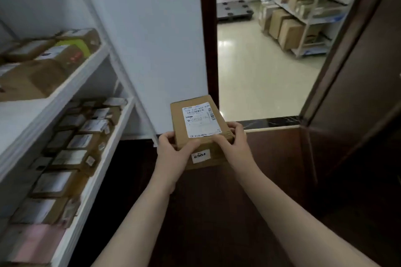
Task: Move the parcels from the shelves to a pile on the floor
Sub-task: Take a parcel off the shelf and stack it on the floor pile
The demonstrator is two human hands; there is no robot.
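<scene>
Brown cardboard parcel (195, 119), with a white shipping label on top, sits in mid-air at centre, just short of the doorway. The left hand (173, 147) and right hand (232, 138) each grip a near corner, thumbs on top. On the left, white shelves (86, 67) carry more labelled parcels (71, 149).

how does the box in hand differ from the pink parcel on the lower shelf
The box is brown cardboard, the parcel pink. Left hand and right hand grip the box; the parcel lies on the shelf. The box shows a white label, the parcel none visible.
</scene>
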